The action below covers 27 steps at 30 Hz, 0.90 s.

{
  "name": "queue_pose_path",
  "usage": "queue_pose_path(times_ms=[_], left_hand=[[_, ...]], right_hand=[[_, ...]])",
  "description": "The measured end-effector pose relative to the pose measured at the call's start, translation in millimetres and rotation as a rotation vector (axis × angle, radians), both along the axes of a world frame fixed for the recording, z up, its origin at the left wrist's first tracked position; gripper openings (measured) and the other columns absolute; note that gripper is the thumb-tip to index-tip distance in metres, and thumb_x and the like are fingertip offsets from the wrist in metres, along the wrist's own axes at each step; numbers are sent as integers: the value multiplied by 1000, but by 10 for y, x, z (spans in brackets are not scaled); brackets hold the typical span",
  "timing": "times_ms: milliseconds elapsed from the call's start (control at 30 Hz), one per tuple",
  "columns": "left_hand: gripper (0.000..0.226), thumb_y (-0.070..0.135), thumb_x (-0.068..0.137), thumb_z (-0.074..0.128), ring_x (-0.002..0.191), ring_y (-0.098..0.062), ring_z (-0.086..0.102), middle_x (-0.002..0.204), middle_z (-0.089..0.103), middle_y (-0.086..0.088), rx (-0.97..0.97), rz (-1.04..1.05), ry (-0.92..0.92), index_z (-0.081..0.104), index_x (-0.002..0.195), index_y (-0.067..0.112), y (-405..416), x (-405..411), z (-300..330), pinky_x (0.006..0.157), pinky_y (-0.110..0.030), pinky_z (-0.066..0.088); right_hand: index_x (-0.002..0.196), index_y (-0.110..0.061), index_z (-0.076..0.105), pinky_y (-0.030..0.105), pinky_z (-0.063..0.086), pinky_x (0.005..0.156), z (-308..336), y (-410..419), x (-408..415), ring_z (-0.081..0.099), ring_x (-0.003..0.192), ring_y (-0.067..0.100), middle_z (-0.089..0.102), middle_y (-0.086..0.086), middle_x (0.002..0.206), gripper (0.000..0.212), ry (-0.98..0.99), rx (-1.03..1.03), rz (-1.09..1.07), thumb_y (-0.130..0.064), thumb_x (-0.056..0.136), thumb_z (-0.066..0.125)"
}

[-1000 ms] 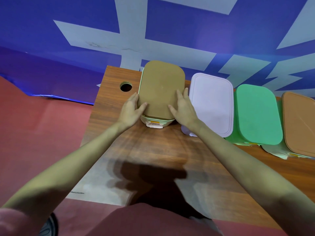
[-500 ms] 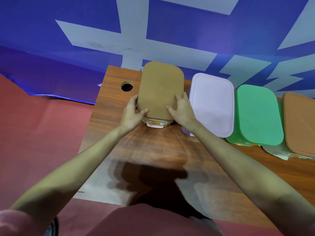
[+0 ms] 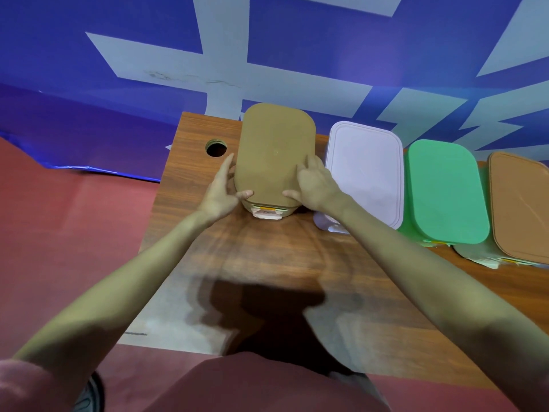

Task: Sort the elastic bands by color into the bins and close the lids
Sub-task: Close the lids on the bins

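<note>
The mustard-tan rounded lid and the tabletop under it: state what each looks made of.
Mustard-tan rounded lid: likely matte plastic or silicone; even colour, soft rounded corners, no glare. Brown wood-grain tabletop: looks like wood-pattern laminate, smooth with a slight sheen; streaky grain, though solid wood can't be ruled out.

There is 1 view only, from a camera worn on the person's head, looking forward and steeply down over a wooden table (image 3: 267,263). It sits close enough that both forearms fill the lower frame (wide-angle bending shows at the edges). The blue wall (image 3: 326,40) beyond the table's far edge fills the top.
</note>
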<state>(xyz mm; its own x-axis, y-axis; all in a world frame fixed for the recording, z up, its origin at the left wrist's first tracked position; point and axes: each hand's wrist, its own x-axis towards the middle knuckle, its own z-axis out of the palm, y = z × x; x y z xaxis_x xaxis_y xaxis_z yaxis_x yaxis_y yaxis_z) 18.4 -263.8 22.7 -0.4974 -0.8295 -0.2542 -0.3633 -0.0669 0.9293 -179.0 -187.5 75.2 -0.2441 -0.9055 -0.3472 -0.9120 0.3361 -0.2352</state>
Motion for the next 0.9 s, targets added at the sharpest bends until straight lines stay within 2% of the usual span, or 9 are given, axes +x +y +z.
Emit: queue_pose_path(times_ms=[67, 133, 200, 300, 500, 700, 900], left_hand=[[93, 11, 73, 79, 138, -13, 29, 154, 25, 1, -79, -33, -102, 25, 148, 17, -175, -7, 10, 113, -37, 30], [82, 20, 78, 76, 142, -13, 21, 157, 20, 0, -223, -76, -163, 31, 147, 14, -342, -61, 80, 116, -36, 23], [71, 23, 88, 65, 144, -16, 17, 158, 16, -5, -416, -177, -254, 29, 147, 8, -508, -165, 166, 117, -29, 16], [64, 26, 97, 48, 146, -24, 11, 158, 10, -13, -655, -378, -427, 19, 148, 0, -752, -325, 223, 119, -32, 12], [66, 35, 100, 38, 147, -20, 8, 159, 3, -9, -686, -468, -568, 11, 149, 0, -951, -417, 223, 118, -32, 16], [68, 32, 97, 47, 145, -20, 15, 159, 5, -6, -586, -479, -564, 15, 149, 3, -1009, -443, 230, 117, -32, 19], [70, 33, 95, 50, 145, -21, 17, 159, 7, -4, -585, -493, -615, 16, 149, 4, -1024, -463, 251, 117, -35, 21]], right_hand=[[125, 3, 48, 42, 34, 104, 55, -102, -62, 33, 127, 37, 36, 22, 134, 59, 25, -43, 17, -42, 88, 59], [123, 2, 47, 42, 36, 100, 96, -218, -138, 35, 125, 37, 38, 22, 131, 55, 35, -52, -3, -39, 89, 58], [127, 1, 42, 42, 37, 99, 107, -345, -222, 35, 125, 36, 36, 21, 134, 60, 36, -36, -15, -39, 87, 61], [131, -2, 39, 44, 36, 104, 121, -517, -328, 32, 129, 36, 29, 21, 143, 67, 25, 22, 5, -42, 84, 63], [131, -1, 39, 43, 34, 107, 113, -689, -411, 33, 129, 37, 30, 24, 142, 73, 34, 108, 62, -45, 81, 67], [133, 0, 37, 41, 33, 106, 82, -699, -417, 32, 131, 37, 26, 26, 145, 74, 49, 101, 52, -45, 83, 66], [138, -1, 29, 44, 27, 111, 58, -645, -420, 25, 137, 38, 15, 26, 150, 77, 89, 94, 82, -48, 85, 60]])
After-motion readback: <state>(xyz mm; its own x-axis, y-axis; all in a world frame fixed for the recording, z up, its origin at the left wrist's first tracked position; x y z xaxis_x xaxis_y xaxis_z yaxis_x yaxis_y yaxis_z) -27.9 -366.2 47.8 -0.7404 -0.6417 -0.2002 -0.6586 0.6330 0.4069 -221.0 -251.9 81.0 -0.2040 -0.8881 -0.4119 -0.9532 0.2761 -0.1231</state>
